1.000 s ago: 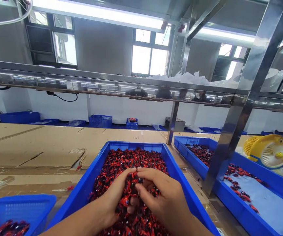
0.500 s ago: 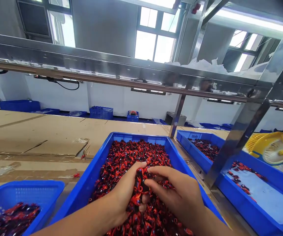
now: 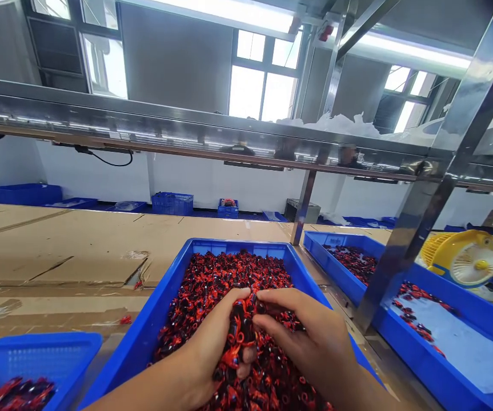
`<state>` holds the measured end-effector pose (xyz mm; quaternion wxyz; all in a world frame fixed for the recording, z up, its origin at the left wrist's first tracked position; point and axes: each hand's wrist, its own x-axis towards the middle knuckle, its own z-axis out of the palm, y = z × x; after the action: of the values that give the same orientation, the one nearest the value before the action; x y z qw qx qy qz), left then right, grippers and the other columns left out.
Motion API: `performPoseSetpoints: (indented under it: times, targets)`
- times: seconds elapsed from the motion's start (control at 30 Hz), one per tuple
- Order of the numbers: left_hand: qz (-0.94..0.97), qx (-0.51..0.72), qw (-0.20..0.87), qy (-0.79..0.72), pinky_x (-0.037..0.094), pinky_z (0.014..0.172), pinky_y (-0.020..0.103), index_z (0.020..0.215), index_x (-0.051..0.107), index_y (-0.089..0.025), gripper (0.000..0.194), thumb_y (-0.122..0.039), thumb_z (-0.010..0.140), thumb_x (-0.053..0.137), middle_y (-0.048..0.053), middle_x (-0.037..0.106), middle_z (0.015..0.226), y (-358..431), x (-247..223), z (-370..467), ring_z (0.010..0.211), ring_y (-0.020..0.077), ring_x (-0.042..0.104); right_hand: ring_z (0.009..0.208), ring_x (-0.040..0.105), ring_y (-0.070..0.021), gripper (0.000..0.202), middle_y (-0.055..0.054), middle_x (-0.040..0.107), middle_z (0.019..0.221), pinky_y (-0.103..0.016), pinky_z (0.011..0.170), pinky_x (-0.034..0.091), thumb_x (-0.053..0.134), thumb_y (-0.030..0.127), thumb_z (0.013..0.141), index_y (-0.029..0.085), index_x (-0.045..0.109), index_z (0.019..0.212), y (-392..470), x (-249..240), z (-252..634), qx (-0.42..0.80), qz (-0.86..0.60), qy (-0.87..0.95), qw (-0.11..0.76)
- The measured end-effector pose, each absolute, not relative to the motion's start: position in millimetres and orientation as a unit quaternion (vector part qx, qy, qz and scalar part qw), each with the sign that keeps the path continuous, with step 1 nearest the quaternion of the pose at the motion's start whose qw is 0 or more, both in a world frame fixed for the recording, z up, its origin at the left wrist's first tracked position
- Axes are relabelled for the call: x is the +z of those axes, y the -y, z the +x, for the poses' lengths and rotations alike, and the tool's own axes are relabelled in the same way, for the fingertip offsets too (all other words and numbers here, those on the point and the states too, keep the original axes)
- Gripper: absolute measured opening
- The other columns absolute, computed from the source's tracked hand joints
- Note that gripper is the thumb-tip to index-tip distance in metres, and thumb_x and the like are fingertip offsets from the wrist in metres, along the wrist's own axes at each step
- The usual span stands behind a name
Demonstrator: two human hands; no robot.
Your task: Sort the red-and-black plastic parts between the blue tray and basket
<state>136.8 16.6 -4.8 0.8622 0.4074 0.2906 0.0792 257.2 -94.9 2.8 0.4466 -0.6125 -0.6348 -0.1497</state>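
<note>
Over a deep blue tray [image 3: 143, 319] heaped with small red-and-black pieces [image 3: 224, 274], both hands are close together. My left hand [image 3: 218, 337] is curled around several of the red-and-black pieces [image 3: 237, 334], its thumb pointing up along them. To its right, my right hand [image 3: 310, 331] has its thumb and forefinger at a dark piece [image 3: 260, 307] beside the left hand's handful. The other right fingers are mostly hidden behind the hand.
At lower left sits a blue basket [image 3: 57, 342] with similar pieces. On the right, another blue tray [image 3: 439, 371] holds pieces and a white sheet, behind a metal post [image 3: 394, 268]. A yellow fan [image 3: 469, 260] stands beyond. A metal shelf [image 3: 164, 128] crosses above the cardboard-covered table [image 3: 92, 245].
The view has tilted slightly up and shifted, so the surroundings sit lower in the picture. Both hands keep nearly the same pose, with small finger movements at the pieces.
</note>
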Motion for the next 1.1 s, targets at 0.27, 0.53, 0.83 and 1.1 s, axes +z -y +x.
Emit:
performPoseSetpoints:
  times: [0.27,0.53,0.83,1.1]
  targets:
    - [0.383,0.036,0.886,-0.259,0.025,0.033,0.017,0.068,0.057,-0.016,0.045,-0.06,0.078,0.056,-0.002,0.052,0.058,-15,-7,137,0.036,0.0059,0.041,0.087,0.069,-0.0187,0.024,-0.002,0.073,0.098,-0.031,0.081,0.055,0.073,0.028,0.081,0.027,0.069,0.104,90,3,256,0.068,-0.596,0.548,0.583]
    - [0.386,0.025,0.888,-0.249,0.022,0.033,0.017,0.077,0.057,-0.017,0.044,-0.061,0.077,0.056,-0.002,0.052,0.069,-22,-14,139,0.037,0.0054,0.041,0.06,0.06,-0.0068,0.026,-0.001,0.07,0.082,-0.016,0.053,0.049,0.081,0.03,0.073,0.018,0.069,0.093,77,-2,284,0.452,-0.358,0.319,0.752]
    - [0.393,0.016,0.882,-0.261,0.022,0.034,0.017,0.076,0.059,-0.015,0.044,-0.059,0.077,0.058,-0.003,0.052,0.067,-20,-14,138,0.037,0.0043,0.038,0.054,0.057,-0.0064,0.035,0.001,0.068,0.077,-0.014,0.046,0.046,0.085,0.038,0.066,0.021,0.067,0.09,85,1,281,0.487,-0.361,0.317,0.729]
    - [0.399,0.024,0.872,-0.281,0.023,0.032,0.016,0.076,0.056,-0.017,0.039,-0.057,0.077,0.057,-0.003,0.052,0.065,-22,-17,142,0.036,0.0053,0.039,0.052,0.045,-0.0074,0.025,-0.002,0.058,0.08,-0.015,0.036,0.031,0.058,0.041,0.087,0.018,0.063,0.094,73,-6,295,0.427,-0.452,0.289,0.728]
